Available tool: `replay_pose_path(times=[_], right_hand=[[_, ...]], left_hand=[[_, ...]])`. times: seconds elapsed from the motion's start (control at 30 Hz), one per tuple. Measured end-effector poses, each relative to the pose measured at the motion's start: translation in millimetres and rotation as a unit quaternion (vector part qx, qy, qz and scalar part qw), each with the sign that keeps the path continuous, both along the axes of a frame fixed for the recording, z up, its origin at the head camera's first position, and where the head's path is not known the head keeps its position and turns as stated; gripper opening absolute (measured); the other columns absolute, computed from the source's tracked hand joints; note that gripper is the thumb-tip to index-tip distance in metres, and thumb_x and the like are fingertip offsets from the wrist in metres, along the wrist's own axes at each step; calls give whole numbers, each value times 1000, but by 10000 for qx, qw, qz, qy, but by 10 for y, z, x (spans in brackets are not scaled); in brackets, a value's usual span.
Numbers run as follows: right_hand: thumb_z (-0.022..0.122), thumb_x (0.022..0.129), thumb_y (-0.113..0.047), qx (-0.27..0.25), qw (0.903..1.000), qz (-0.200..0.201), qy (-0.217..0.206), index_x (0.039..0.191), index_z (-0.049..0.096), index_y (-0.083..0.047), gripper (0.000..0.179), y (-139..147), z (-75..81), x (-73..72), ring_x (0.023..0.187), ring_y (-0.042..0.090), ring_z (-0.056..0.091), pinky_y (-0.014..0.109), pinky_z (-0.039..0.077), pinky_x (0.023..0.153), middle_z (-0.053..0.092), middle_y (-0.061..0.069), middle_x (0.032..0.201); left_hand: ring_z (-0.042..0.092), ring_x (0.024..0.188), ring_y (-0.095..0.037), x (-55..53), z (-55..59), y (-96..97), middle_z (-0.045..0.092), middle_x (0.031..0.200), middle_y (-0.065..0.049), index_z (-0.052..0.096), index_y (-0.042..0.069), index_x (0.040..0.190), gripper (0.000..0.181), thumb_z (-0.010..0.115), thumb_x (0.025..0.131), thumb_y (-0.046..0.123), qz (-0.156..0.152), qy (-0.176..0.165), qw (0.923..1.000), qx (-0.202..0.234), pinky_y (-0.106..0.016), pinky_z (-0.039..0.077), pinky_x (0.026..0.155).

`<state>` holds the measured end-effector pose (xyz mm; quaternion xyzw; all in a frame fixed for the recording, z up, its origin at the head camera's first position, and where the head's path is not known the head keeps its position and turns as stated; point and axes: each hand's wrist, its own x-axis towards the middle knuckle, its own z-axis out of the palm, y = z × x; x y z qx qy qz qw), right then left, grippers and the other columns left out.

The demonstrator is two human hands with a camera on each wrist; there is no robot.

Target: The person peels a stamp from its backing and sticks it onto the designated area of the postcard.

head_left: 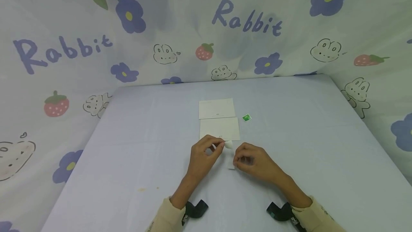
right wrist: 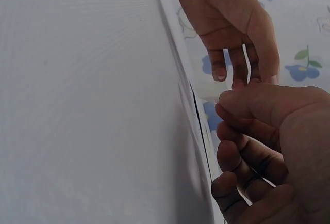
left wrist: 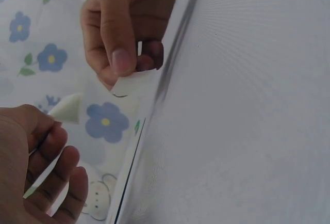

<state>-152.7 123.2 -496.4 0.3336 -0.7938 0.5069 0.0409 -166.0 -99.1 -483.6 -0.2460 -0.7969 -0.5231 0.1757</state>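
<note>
Left hand (head_left: 203, 155): pinches pale flap (head_left: 229, 145), near side of cards (head_left: 219, 128).
Right hand (head_left: 255, 160): pinches strip (left wrist: 135, 83), nearer than flap.
Stamp (head_left: 246, 117): right of cards.
Strip edge: dark curve, left wrist view only.

Two hands, left hand (head_left: 203, 156) and right hand (head_left: 255, 162), lower centre; between them pale paper (head_left: 229, 144), one piece or two unclear. Two white cards (head_left: 217, 108) (head_left: 219, 127) mid-frame, one green stamp (head_left: 246, 117), two black wrist devices (head_left: 197, 209) (head_left: 279, 212), three printed strawberries (head_left: 204, 52) (head_left: 367, 60) (head_left: 56, 106).

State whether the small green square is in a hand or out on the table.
Out on the table: the small green square lies beside the white cards, while the left hand and right hand pinch white paper.
</note>
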Motion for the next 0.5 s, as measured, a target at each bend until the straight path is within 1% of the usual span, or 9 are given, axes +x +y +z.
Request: replay_pose_path(times=[0.1,0.27,0.5], right_hand=[[80,84,-2,164,9999,-44,-3,87,73,-17,17,2,-8,-5,78,12,56,26,48,66,64,-7,95],[79,85,-4,423,9989,-192,66,86,73,-15,13,10,-22,-12,82,8,56,25,50,70,62,-9,95],[81,82,-3,844,9941,-455,509,87,73,-16,16,35,-54,-35,86,5,57,25,51,73,60,-9,96]], left_hand=[[63,83,-12,9,13,-1,68,93,2,76,9,101,8,71,95,13,9,-30,10000,-8,-32,56,67],[63,83,-12,19,10,-6,68,93,2,76,10,101,8,71,95,14,17,-77,10000,-19,-32,56,67],[63,83,-10,9,7,-3,67,93,4,75,10,101,8,71,94,12,37,-83,9999,-76,-30,56,67]])
